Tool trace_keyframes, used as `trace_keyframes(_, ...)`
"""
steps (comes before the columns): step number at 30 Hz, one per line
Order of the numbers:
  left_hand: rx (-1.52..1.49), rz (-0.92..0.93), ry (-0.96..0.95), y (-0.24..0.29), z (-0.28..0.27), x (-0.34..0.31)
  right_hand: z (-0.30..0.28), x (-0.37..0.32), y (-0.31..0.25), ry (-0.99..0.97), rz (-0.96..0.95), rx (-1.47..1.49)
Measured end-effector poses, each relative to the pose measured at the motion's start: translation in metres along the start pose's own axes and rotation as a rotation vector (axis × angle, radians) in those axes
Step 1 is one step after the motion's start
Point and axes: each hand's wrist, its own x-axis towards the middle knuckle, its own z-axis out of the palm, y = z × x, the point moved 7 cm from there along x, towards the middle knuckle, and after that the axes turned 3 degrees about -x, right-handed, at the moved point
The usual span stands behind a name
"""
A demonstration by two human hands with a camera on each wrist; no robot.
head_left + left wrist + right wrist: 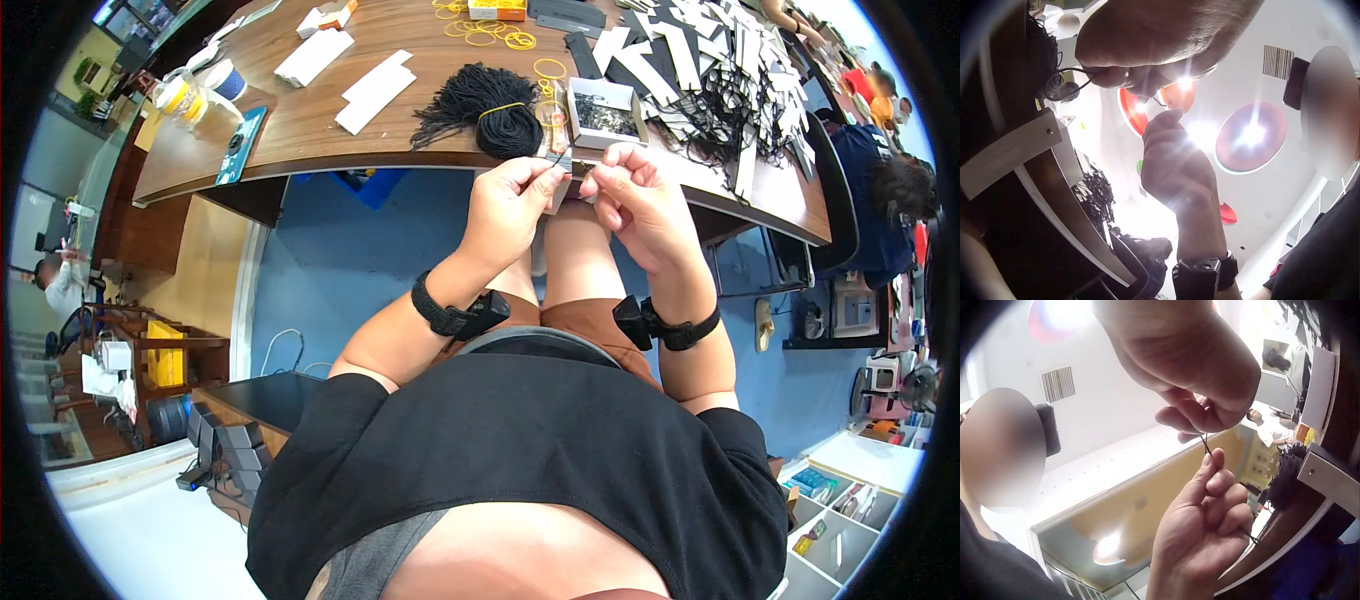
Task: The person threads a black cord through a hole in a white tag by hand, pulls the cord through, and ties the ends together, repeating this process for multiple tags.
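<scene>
My left hand (510, 205) pinches a thin black cord (1207, 445) between thumb and forefinger, its other fingers curled into the palm. Across from it, my right hand (648, 208) has thumb and fingers bent together at the cord's other end. A short crossed stretch of cord spans the small gap between both sets of fingertips. On the left hand's side a black loop (1063, 86) sticks out. A pale tag with a punched hole (1013, 153) is at the table edge, close below the hands. The right hand's inner fingers are partly hidden.
Beyond the hands, a bundle of black cords (478, 105) lies beside an open white box (605, 110) with dark contents. A heap of black and white tags (690, 60) covers the right. White tag stacks (375, 92), a paper cup (226, 80) and yellow rubber bands (485, 33) sit farther off.
</scene>
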Motion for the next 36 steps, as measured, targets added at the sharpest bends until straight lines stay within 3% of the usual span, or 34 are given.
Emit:
trace_keyframes(21,-0.003,-0.013,0.015,-0.001,-0.005,-0.003,0.002,0.000,0.009,0.021,0.036,0.006)
trace_keyframes(29,-0.108,-0.052,-0.036,-0.001,-0.001,-0.007,0.016,-0.004,0.011,0.122,-0.026,-0.319)
trace_keyframes(31,-0.097,-0.054,-0.045,-0.005,-0.004,-0.006,0.019,-0.005,0.010,0.145,-0.030,-0.384)
trace_keyframes(34,-0.026,-0.020,-0.070,0.001,-0.005,-0.007,0.014,-0.005,0.005,0.211,-0.191,-0.652)
trace_keyframes(36,0.050,0.016,-0.092,0.009,-0.003,-0.008,0.014,-0.003,0.004,0.214,-0.175,-0.641)
